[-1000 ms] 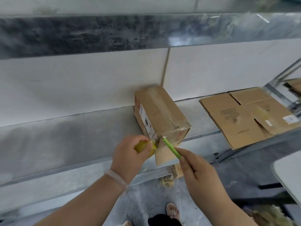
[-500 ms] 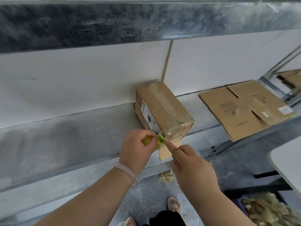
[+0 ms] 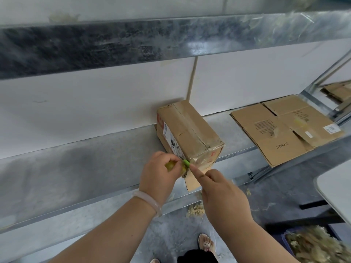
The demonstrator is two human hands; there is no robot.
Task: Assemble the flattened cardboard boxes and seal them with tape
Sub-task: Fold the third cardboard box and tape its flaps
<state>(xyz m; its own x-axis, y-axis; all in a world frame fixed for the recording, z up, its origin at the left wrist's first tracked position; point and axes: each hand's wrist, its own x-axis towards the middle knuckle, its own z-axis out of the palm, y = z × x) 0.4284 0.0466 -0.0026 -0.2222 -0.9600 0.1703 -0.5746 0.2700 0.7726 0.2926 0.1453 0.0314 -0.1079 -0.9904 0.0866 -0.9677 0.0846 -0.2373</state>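
An assembled cardboard box [image 3: 190, 133] lies on the metal shelf [image 3: 76, 168] with its near end over the front edge. Clear tape [image 3: 204, 160] covers that end, and a loose flap [image 3: 193, 182] hangs below it. My left hand [image 3: 157, 173] is closed around a yellow tape roll [image 3: 169, 165] at the box's near left corner. My right hand [image 3: 222, 192] holds a thin green cutter [image 3: 186, 163], with the index finger stretched along it and its tip at the tape by the same corner. Flattened cardboard boxes [image 3: 275, 133] lie on the shelf to the right.
An upper metal shelf [image 3: 152, 40] overhangs the work area. A white wall panel stands right behind the box. A white table corner [image 3: 336, 190] juts in at the right, with a bin of straw-like shavings [image 3: 313, 243] below it. My feet stand on the grey floor.
My right hand has moved up and left, bringing the green cutter from an outstretched angle in to the box corner beside my left hand. The box has stayed put.
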